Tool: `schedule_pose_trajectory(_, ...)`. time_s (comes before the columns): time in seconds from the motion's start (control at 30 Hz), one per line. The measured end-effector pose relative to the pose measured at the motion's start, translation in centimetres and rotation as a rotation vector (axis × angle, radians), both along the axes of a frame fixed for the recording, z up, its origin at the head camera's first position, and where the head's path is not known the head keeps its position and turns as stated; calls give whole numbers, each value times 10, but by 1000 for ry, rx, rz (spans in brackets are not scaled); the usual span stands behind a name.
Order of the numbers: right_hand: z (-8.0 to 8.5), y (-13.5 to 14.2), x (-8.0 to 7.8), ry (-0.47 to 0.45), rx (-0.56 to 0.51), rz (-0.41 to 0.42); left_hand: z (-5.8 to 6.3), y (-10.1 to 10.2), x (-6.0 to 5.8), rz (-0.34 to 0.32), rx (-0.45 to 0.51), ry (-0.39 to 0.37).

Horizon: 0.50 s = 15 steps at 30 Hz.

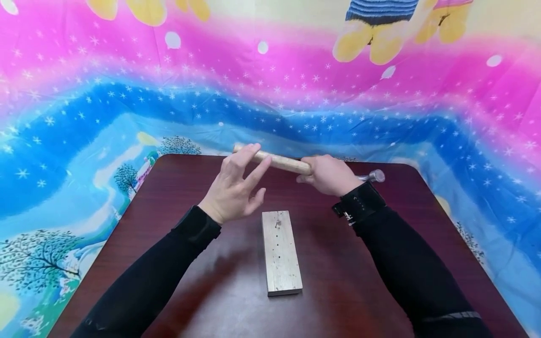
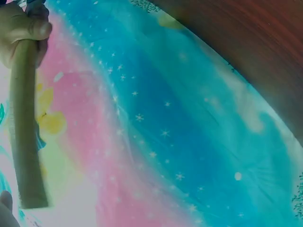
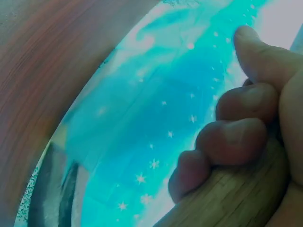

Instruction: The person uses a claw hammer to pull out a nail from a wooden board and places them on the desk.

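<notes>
My right hand [image 1: 329, 174] grips a claw hammer by its wooden handle [image 1: 284, 163], close to the metal head [image 1: 377, 176]. In the right wrist view the right hand's fingers [image 3: 232, 137] curl round the wood, and the forked grey claw [image 3: 52, 189] shows at lower left. Spread loosely at the handle's other end, my left hand [image 1: 236, 185] has its fingertips right at the wood. That end of the handle [image 2: 26, 132] hangs uncovered in the left wrist view. Below both hands lies a pale wooden block [image 1: 284, 267] with a small nail [image 1: 278, 222] near its far end.
Several small dark spots run in a line along the block's top. The block lies on a dark reddish-brown table [image 1: 203, 281] with rounded far corners. A colourful printed cloth [image 1: 262, 108] hangs behind the table and along its sides.
</notes>
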State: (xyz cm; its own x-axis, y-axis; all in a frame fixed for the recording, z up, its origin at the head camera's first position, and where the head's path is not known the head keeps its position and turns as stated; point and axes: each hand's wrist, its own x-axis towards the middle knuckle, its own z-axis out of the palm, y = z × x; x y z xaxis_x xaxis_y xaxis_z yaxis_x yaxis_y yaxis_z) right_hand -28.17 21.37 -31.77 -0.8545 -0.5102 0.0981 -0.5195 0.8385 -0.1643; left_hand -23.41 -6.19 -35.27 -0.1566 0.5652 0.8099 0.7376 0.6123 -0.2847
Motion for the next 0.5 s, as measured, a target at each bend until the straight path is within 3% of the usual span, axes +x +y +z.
schedule_pose_trajectory(0.17,5,16,0,17,-126,-34,-8,-5,1,-44,62,-4)
schedule_pose_trajectory(0.27,8,22,2,-24,-220,-70,-17,-7,3,-85,94,-27)
schedule_pose_trajectory(0.37,11,26,4,-73,-297,-113,-27,-10,5,-103,83,-108)
schedule_pose_trajectory(0.5,15,31,7,-93,-361,-143,-43,-15,7,-40,-8,-276)
